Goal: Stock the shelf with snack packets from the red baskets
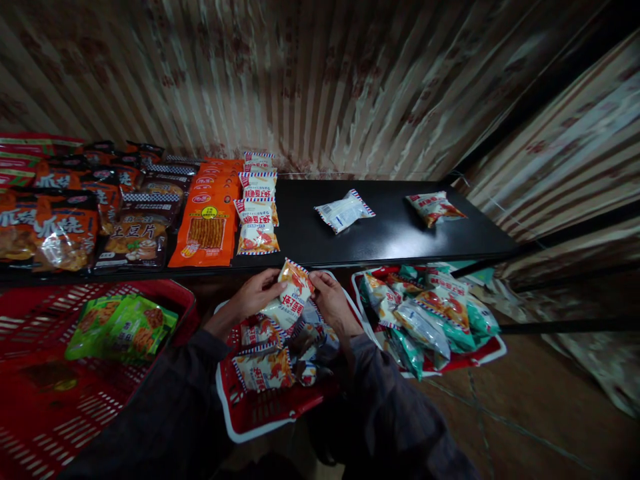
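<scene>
Between my two hands is a white-and-orange snack bag (290,297) with a striped edge, tilted above a red basket with a white rim (225,407). My left hand (257,293) pinches its left side, thumb on the front. The fingers of my right hand (330,297) grip its upper right edge. Several like bags, such as one snack bag (265,370), lie in the basket below. On the black shelf (305,243) ahead, a column of matching snack bags (258,227) lies overlapped from back to front.
Left along the shelf are orange snack packets (207,227), dark potato snack bags (135,233) and orange-black bags (65,227). Two loose bags (345,210) (435,207) lie to the right. A red basket (185,300) with green packets (125,327) stands left, another full basket (493,353) right.
</scene>
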Demonstrator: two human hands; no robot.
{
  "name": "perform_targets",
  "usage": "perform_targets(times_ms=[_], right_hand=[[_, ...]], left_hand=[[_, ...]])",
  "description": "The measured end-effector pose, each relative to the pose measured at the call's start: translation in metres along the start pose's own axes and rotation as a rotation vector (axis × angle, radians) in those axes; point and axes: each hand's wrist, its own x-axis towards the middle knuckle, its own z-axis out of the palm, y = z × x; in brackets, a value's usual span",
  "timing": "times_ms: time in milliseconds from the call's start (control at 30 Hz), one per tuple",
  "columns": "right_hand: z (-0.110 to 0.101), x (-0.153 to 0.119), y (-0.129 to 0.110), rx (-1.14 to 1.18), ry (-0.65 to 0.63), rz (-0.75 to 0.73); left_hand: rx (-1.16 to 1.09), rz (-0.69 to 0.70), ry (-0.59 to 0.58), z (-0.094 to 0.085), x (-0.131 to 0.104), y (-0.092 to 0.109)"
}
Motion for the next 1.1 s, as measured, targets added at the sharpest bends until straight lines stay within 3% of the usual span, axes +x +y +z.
perform_targets(times_ms=[167, 300, 467, 633, 833, 1100], right_hand=[[-0.007, 0.002, -0.002, 0.083, 0.124, -0.038], [-0.009, -0.001, -0.005, 0.172, 0.174, -0.058], [-0.003, -0.008, -0.007, 0.203, 0.116, -0.048], [0.001, -0.014, -0.008, 0.092, 0.014, 0.001], [0.003, -0.016, -0.007, -0.078, -0.074, -0.05], [0.003, -0.01, 0.005, -0.066, -0.049, -0.062]], left_hand=[[0.009, -0.022, 0.125, -0.004, -0.002, 0.004], [-0.137, 0.01, 0.166, -0.002, -0.003, 0.013], [-0.237, 0.075, 0.325, 0.004, 0.0, 0.023], [-0.228, 0.11, 0.467, -0.001, 0.006, 0.025], [-0.159, 0.143, 0.492, -0.007, 0.003, 0.026], [-0.185, 0.22, 0.433, -0.007, 0.003, 0.028]])
